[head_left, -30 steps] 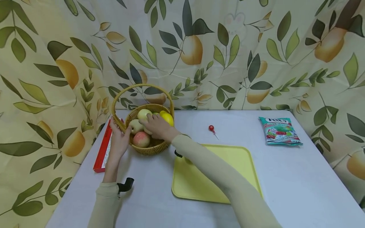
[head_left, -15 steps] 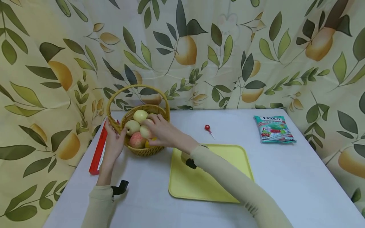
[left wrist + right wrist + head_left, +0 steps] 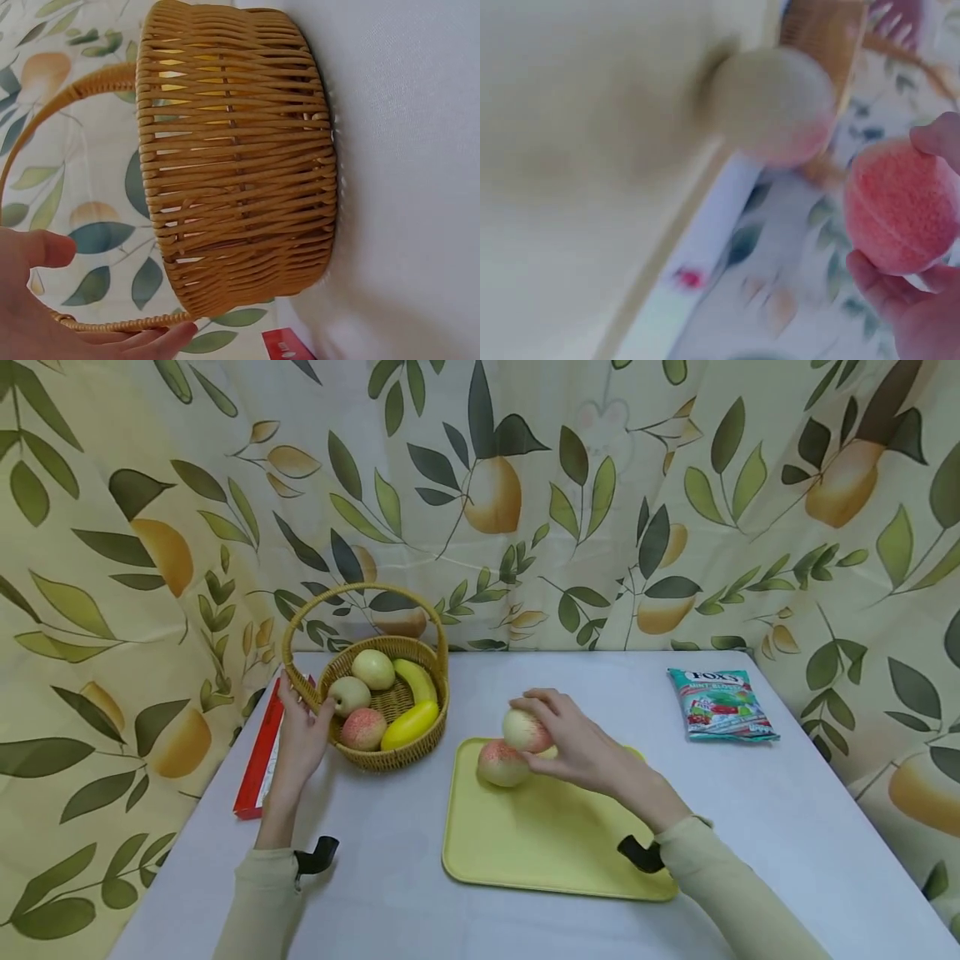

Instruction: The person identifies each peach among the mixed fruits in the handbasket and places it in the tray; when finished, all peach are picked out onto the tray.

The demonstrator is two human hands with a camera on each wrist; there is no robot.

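My right hand point(image 3: 573, 739) holds a peach point(image 3: 527, 731) over the yellow tray point(image 3: 525, 852), thumb and fingers around it. In the right wrist view the peach point(image 3: 901, 206) shows its red side. Another peach point(image 3: 501, 766) lies near the tray's back left corner, just below the held one. The wicker basket point(image 3: 386, 762) stands at the left. My left hand point(image 3: 300, 731) is at its left side, straight fingers touching the foot of the handle. In the left wrist view its thumb point(image 3: 52, 249) stands away from the handle point(image 3: 120, 324).
The basket holds a banana point(image 3: 416, 681), a yellow oblong fruit point(image 3: 410, 725), a red peach point(image 3: 363, 729) and two pale round fruits. Left of it lies a long red box point(image 3: 258, 768). A candy bag point(image 3: 722, 706) lies back right. The lollipop point(image 3: 688, 278) shows blurred beyond the tray.
My right hand has lifted the peach out of the basket and carried it right, over the tray. The left hand has stayed at the basket's side.
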